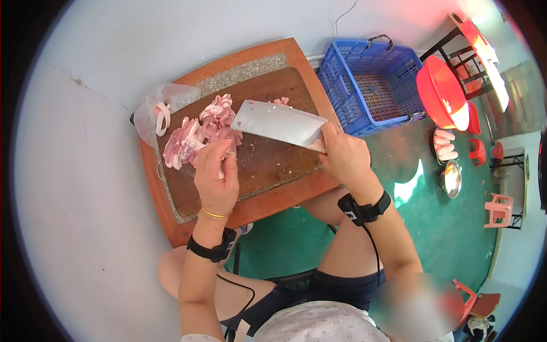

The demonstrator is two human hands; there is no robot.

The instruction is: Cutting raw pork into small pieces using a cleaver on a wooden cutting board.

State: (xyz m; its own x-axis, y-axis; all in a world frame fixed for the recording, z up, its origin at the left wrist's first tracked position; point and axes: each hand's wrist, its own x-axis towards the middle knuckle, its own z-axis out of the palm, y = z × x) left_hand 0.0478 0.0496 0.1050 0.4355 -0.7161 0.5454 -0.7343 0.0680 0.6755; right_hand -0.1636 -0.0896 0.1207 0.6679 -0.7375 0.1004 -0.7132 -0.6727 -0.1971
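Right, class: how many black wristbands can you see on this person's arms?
2: a black wristband on the left forearm, and another on the right forearm. No others show.

cleaver [279, 122] with hidden handle, blurred lower-right patch [424, 308]

The right hand [346, 158] grips the handle of a cleaver [279, 122], whose broad blade reaches out to that hand's left, its far end beside the meat [185, 142]. The left hand [216, 176] is curled at the meat's near side; whether its fingertips pinch a piece is unclear. Beneath both hands lies a brown board [268, 165] on a table [256, 216]. A clear bag [147, 119] sits beyond the left hand, to its left. Beyond the right hand stands a blue crate [360, 94], and farther right of it a red basin [436, 94].
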